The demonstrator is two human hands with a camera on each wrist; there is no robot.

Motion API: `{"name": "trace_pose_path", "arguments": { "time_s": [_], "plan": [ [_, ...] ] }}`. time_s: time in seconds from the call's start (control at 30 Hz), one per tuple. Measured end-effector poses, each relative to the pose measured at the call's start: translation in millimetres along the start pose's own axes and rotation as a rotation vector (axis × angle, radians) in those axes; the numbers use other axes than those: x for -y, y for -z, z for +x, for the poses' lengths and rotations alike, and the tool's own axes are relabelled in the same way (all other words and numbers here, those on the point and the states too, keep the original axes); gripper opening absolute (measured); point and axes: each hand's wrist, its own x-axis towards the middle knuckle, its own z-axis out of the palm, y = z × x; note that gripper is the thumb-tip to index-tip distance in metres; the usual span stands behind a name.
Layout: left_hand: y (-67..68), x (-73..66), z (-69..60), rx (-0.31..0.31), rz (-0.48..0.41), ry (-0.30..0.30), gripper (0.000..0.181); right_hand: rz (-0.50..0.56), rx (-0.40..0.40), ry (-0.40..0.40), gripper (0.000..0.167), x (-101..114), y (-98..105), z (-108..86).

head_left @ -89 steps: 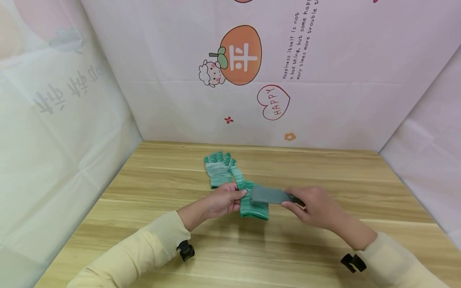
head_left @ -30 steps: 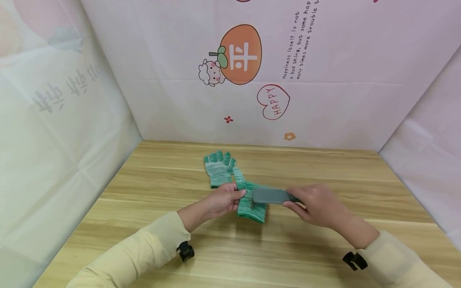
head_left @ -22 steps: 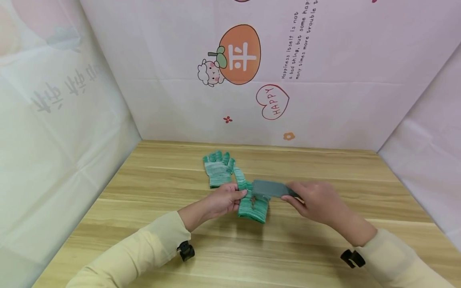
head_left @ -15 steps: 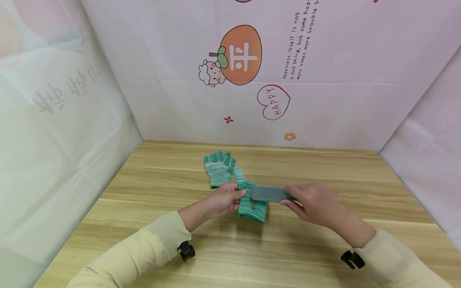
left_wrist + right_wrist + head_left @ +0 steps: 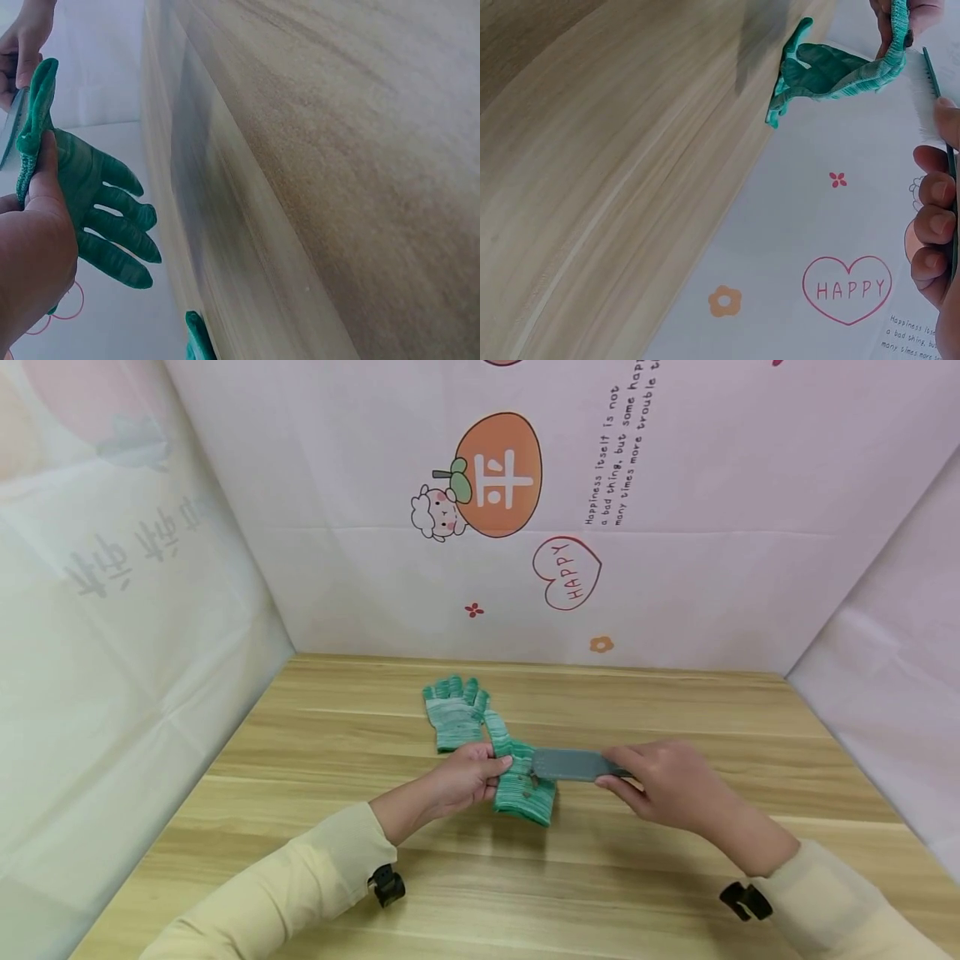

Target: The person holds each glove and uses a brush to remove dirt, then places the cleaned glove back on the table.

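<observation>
My left hand (image 5: 465, 779) pinches a green-and-white knit glove (image 5: 513, 797) off the table, thumb on top. Brown smudges mark its near side. In the left wrist view the glove's smooth green palm and fingers (image 5: 120, 236) hang beyond my hand. My right hand (image 5: 671, 785) grips the handle of a grey-green brush (image 5: 572, 765), whose head overlaps the glove's right part in the head view. Pale bristles (image 5: 928, 109) face the glove in the right wrist view; whether they touch it, I cannot tell. A second matching glove (image 5: 456, 720) lies flat behind my left hand.
Both hands work above a wood-grain table (image 5: 360, 877). A white printed sheet (image 5: 360, 585) rises behind it, with similar sheets at both sides. Black bands sit on both wrists.
The brush has moved back and forth over the glove and is now farther right, exposing more brown smudges. The held glove's cuff has swung slightly left since the first frame. The other glove stays put.
</observation>
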Motion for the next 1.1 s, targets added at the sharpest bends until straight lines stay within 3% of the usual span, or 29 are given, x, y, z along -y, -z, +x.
{"name": "trace_pose_path", "arguments": {
  "time_s": [0.2, 0.37, 0.6, 1.1],
  "plan": [
    [-0.4, -1.0, -1.6, 0.004, 0.01, -0.006, 0.017, -0.036, -0.034, -0.012, 0.05, 3.0, -2.6, 7.4],
    [0.2, -0.5, -1.6, -0.003, 0.026, -0.01, 0.017, -0.049, -0.007, -0.003, 0.048, 7.3, -8.0, 9.3],
    [3.9, -0.1, -1.9, -0.075, 0.022, 0.01, 0.022, -0.034, 0.018, 0.013, 0.043, 9.6, -8.6, 7.2],
    [4.3, -1.4, -1.6, -0.078, 0.018, 0.014, 0.025, -0.038, 0.074, 0.006, 0.044, 6.1, 1.0, 7.4]
  ]
}}
